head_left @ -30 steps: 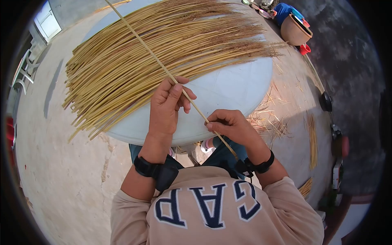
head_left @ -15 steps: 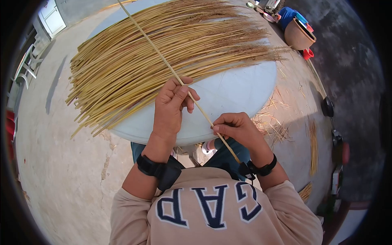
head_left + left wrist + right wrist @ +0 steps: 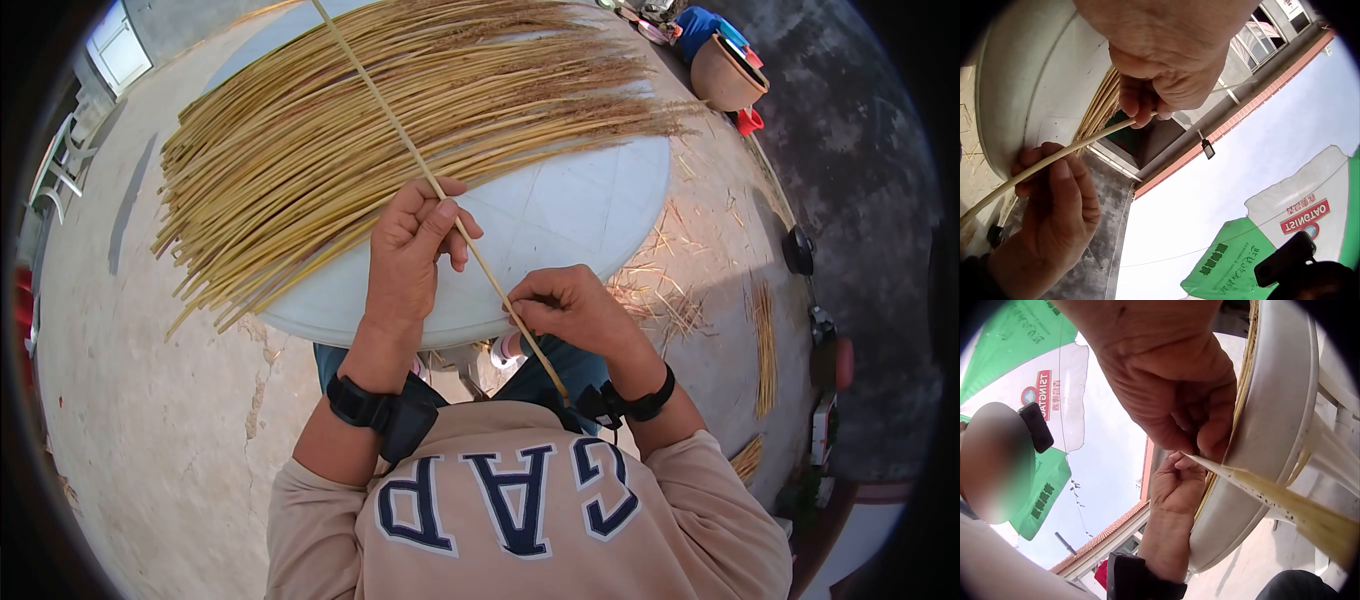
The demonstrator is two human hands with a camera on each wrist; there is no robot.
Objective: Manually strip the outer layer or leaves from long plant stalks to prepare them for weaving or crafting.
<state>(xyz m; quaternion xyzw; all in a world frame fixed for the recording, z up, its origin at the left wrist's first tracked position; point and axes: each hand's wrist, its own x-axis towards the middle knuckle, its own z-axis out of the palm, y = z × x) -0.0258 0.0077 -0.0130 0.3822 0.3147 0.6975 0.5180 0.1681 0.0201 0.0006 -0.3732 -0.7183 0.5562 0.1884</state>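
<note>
One long pale stalk (image 3: 385,108) runs slantwise from the top of the head view down to the lap. My left hand (image 3: 405,255) pinches it between thumb and fingers near the middle. Closer to the lower end, my right hand (image 3: 575,312) pinches the same stalk. In the left wrist view the stalk (image 3: 1094,135) passes through both hands, the right hand (image 3: 1057,212) at lower left. The right wrist view shows a ragged, peeling sheath at the stalk's near end (image 3: 1297,509). Beyond the hands, many stalks (image 3: 300,170) with brown feathery tips lie side by side on the round white table (image 3: 590,215).
Plant scraps (image 3: 670,300) litter the ground right of the table. Two thin bundles lie farther right, one of them a long bundle (image 3: 764,350). A clay pot (image 3: 722,76) and a red container (image 3: 749,122) stand at the upper right, a white chair (image 3: 62,170) at the left.
The held stalk's upper part has swung right in the head view, and its lower end has shifted left. Both hands keep their pinch on it, with only small shifts.
</note>
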